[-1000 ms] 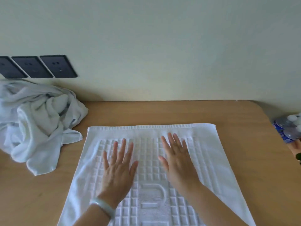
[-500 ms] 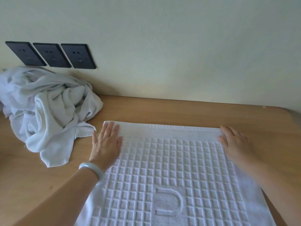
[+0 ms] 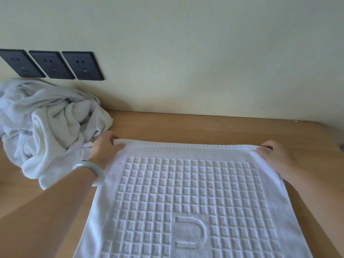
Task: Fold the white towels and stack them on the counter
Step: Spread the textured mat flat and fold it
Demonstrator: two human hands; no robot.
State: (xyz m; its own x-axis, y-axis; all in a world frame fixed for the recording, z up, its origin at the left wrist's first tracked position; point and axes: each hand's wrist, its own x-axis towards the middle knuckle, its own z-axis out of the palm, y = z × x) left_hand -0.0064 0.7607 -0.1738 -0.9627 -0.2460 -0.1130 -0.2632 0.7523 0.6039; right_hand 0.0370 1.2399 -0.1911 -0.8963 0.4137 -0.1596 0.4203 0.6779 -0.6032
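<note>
A flat towel point(image 3: 186, 192) lies centre on the counter point(image 3: 204, 127), one hand at each far corner: left hand point(image 3: 104, 149), right hand point(image 3: 275, 155). Far left sits a crumpled towel pile point(image 3: 46, 127), with wall sockets point(image 3: 52, 65) behind it.

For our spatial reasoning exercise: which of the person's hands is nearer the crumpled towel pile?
Left. The left hand grips the flat towel's far left corner, beside the crumpled towel pile; the right hand grips its far right corner.

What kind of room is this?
Probably a hotel room or its laundry area: a white logo towel spread on a wooden counter, a heap of white towels, and three wall sockets.
</note>
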